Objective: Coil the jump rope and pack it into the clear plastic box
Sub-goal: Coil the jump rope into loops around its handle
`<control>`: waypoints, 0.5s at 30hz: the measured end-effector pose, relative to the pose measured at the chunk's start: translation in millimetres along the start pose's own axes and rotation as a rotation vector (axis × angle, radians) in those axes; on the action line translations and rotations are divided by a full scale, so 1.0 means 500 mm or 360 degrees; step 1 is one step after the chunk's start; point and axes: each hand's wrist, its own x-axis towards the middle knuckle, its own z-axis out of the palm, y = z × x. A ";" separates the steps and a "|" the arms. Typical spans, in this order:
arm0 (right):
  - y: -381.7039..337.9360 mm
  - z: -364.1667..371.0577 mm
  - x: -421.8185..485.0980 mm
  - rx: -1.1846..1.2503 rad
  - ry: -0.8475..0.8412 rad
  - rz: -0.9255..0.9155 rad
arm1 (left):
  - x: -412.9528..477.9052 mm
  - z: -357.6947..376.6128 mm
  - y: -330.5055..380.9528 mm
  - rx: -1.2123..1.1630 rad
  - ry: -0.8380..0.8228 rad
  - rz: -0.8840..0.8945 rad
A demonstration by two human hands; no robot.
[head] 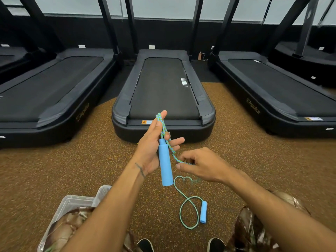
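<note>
The left hand [151, 142] is in the middle of the frame, palm up and turned to the right. It holds a blue handle [165, 163] that points down, and its fingers are mostly spread. The rope [164, 130] is blue and green. It goes up from the handle, loops over the tip of the top finger, and comes back down.

The right hand [201, 165] is just to the right and a bit lower. Its thumb and fingers are pinched together on the rope. From there the rope drops to the floor [91, 170], where part of it looks blurry. It makes a curl and a loop on the floor in the lower middle of the frame. The loop ends at a second handle [203, 212], which lies flat on the floor.

The box [72, 202] is clear and sits at the lower left, beside the left arm. It rests partly on the person's leg. I cannot tell what is inside it.

Three treadmills [161, 88] fill the top half of the frame. Two shoes [216, 244] show at the bottom edge.
</note>
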 end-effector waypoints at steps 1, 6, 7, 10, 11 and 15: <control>-0.004 -0.005 -0.001 0.0030 0.0006 0.0009 | -0.002 0.001 0.003 0.0008 -0.0014 -0.0026; -0.024 -0.029 0.000 0.0297 0.0001 -0.0071 | -0.006 0.002 0.003 0.0139 -0.0125 -0.0109; -0.027 -0.033 0.001 0.0385 -0.0004 -0.0089 | -0.006 0.003 0.001 0.0208 -0.0149 -0.0102; -0.032 -0.049 0.003 0.0661 0.0013 -0.0134 | -0.008 0.007 -0.002 0.0414 -0.0168 -0.0089; -0.032 -0.056 0.005 0.0733 0.0022 -0.0140 | -0.010 0.007 -0.002 0.0451 -0.0179 -0.0110; -0.028 -0.083 0.019 0.0817 0.0078 -0.0199 | -0.018 0.003 -0.009 0.0310 -0.0281 -0.0251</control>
